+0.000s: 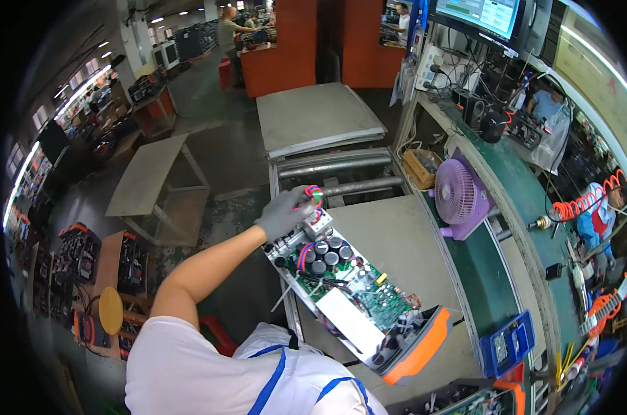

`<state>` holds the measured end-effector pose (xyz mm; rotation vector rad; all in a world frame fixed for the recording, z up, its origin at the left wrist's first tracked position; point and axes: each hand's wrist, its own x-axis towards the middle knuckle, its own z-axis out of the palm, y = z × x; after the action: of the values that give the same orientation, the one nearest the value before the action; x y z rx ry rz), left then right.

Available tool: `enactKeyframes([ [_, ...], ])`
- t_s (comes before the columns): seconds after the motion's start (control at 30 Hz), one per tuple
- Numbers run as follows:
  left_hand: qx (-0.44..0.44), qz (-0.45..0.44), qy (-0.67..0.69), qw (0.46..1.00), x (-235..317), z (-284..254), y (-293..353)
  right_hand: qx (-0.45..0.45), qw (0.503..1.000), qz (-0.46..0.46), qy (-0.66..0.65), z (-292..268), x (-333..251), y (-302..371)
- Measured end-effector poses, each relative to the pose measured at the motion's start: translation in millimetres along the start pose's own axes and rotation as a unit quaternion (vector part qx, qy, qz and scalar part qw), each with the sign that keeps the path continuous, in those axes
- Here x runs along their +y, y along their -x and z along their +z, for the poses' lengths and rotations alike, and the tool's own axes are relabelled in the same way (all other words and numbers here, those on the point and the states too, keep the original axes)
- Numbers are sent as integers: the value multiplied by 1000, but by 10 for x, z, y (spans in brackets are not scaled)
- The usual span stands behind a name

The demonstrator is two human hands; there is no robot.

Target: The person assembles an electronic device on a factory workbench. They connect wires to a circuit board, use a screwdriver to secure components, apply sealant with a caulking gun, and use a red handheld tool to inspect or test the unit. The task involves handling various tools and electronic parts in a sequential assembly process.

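An opened electronic power unit [344, 297] lies slantwise on the work surface in front of me. Its orange-and-grey end panel [420, 349] points to the near right. Black round capacitors [327, 254], a green circuit board [379, 297] and a white flat plate [349, 321] show inside it. My left hand [284, 214], in a grey glove, reaches to the far end of the unit. Its fingers are closed at a bundle of coloured wires [314, 196], above a white block-shaped part [319, 225]. My right hand is out of sight.
A purple fan [456, 192] stands to the right, beside a box of small parts [422, 168]. A blue bin [508, 344] sits nearer. Another opened unit [465, 400] lies at the lower edge. Metal rollers [341, 166] and a grey board [317, 117] are beyond.
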<state>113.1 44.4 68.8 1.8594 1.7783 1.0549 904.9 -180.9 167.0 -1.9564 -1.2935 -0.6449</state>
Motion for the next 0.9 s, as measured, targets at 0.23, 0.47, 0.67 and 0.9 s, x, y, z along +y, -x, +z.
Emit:
enactKeyframes([
  [0.23, -139, 318, -256, 902, 172, 443, 17, -45, 986, -158, -12, -336, -1536, 88],
  [0.47, -177, 279, -255, 909, 53, 376, 103, -288, 857, -397, -155, 616, -4566, 1045],
  [0.67, -61, 292, -185, 936, -381, -377, 273, -402, 851, -257, -219, 1480, -5702, 1688],
  [0.9, -175, 187, -18, 967, -717, -375, 444, -431, 827, -132, -336, 2432, -6038, 1732],
])
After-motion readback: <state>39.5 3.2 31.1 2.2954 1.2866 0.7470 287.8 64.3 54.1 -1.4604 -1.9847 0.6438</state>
